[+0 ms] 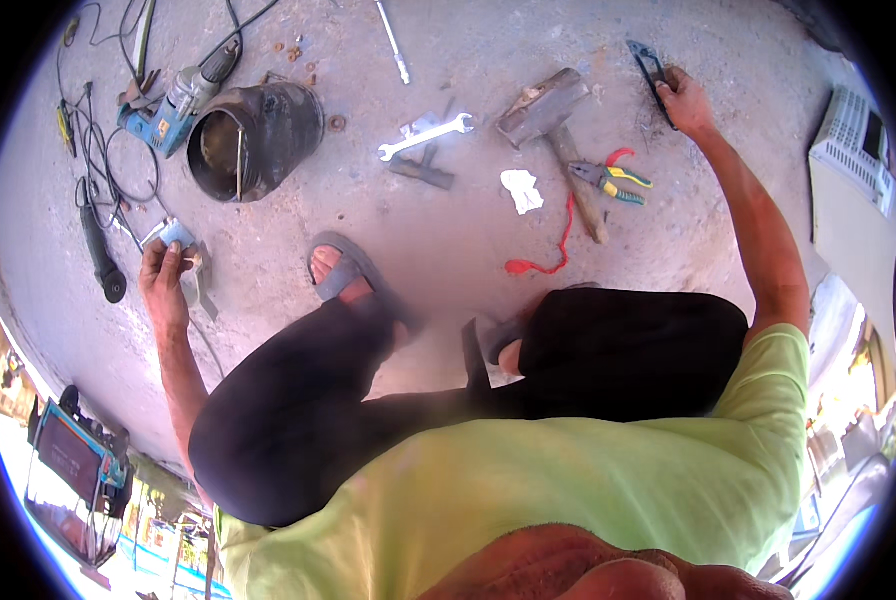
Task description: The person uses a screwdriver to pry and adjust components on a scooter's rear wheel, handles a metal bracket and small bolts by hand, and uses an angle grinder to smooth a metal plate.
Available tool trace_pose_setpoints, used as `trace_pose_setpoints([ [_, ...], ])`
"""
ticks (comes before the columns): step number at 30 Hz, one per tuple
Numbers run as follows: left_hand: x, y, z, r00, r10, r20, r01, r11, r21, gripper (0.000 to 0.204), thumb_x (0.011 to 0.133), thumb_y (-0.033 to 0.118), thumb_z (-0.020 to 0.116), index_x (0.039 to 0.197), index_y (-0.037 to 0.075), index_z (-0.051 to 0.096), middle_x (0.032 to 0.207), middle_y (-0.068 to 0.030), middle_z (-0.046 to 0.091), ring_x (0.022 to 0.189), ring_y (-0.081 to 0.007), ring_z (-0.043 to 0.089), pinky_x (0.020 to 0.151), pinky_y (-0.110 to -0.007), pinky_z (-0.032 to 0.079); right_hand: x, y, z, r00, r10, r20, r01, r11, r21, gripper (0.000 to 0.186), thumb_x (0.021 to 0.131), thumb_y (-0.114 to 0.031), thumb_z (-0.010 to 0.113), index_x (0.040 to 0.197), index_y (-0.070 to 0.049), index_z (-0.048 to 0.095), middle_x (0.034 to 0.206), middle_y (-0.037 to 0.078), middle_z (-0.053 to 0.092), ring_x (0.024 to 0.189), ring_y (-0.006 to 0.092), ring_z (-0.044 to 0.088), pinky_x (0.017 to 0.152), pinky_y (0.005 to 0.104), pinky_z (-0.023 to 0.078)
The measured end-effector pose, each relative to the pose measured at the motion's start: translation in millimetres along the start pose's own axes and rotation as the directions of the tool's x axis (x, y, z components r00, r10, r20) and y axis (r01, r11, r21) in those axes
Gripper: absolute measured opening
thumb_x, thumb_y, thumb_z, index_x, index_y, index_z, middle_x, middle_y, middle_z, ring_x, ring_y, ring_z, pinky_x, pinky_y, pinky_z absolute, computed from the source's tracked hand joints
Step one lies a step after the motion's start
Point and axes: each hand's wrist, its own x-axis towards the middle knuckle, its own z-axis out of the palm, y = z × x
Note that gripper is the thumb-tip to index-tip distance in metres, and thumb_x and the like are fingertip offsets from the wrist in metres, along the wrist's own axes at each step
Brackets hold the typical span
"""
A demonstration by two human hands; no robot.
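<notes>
My left hand point(165, 268), on the left side, pinches a small light-blue, flat-sided piece point(175, 234) between thumb and fingers. A bent grey metal strip point(202, 288) lies beside that hand. At the far right my right hand point(684, 98) is closed on a dark, narrow, frame-like tool point(647, 62) with a slot through it; its exact kind I cannot make out. Nearest to the right hand are a hammer with a heavy head point(545, 106) and wooden handle, and pliers point(608, 180) with yellow-green grips lying across the handle.
A dark metal cylinder point(278, 135) stands at upper left by a blue power drill point(173, 112) and tangled cables. An angle grinder point(102, 245) lies left. Mid-floor are an open-ended wrench point(425, 138), white paper point(521, 191) and red cord point(566, 235). A white vented box point(853, 150) stands right.
</notes>
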Motion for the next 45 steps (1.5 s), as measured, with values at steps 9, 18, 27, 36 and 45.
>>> trace_pose_setpoints([
  [9,-99,80,69,0.960,-0.060,0.273,0.052,0.998,0.036,0.020,0.100,0.011,0.058,0.114,-0.002,0.064,0.092,-0.0052,0.066,0.085,-0.0124,0.064,0.079,-0.029,0.051,11,-28,13,0.899,-0.209,-0.385,0.182,0.978,-0.105,0.048,0.092,-0.026,0.064,0.131,0.001,0.057,0.129,0.026,0.057,0.119,0.0430,0.055,0.102,0.0478,0.044],
  [18,-150,113,91,0.972,-0.138,0.189,0.106,0.979,0.174,0.015,0.100,0.012,0.056,0.106,0.001,0.063,0.089,-0.0038,0.063,0.083,-0.0119,0.064,0.078,-0.031,0.050,2,-55,57,0.790,-0.134,-0.598,-0.037,0.963,-0.265,0.057,0.092,-0.038,0.061,0.136,-0.003,0.053,0.141,0.018,0.051,0.129,0.0367,0.049,0.103,0.0525,0.041],
  [27,-138,82,143,0.915,-0.013,0.404,-0.170,0.894,0.414,0.023,0.095,0.012,0.056,0.112,0.002,0.066,0.093,-0.0136,0.069,0.082,-0.0232,0.067,0.079,-0.037,0.052,6,-44,62,0.759,-0.180,-0.626,-0.037,0.948,-0.318,0.061,0.089,-0.047,0.061,0.134,-0.006,0.055,0.139,0.015,0.052,0.129,0.0351,0.049,0.102,0.0518,0.041],
  [36,-70,11,230,0.955,-0.189,0.230,0.128,0.959,0.254,0.031,0.094,0.019,0.059,0.117,0.000,0.065,0.095,-0.0137,0.071,0.080,-0.0217,0.069,0.079,-0.034,0.053,6,-47,65,0.776,-0.161,-0.610,-0.018,0.961,-0.276,0.062,0.087,-0.047,0.062,0.133,-0.006,0.056,0.140,0.015,0.051,0.132,0.0349,0.046,0.103,0.0537,0.040],
  [45,-51,5,258,1.000,0.007,-0.020,-0.001,0.949,0.317,0.043,0.092,0.027,0.066,0.127,0.003,0.061,0.108,-0.0163,0.071,0.098,-0.0265,0.068,0.090,-0.038,0.053,12,-38,70,0.754,-0.175,-0.633,-0.013,0.960,-0.280,0.062,0.089,-0.048,0.060,0.132,-0.005,0.058,0.141,0.016,0.051,0.130,0.0360,0.047,0.104,0.0527,0.039],
])
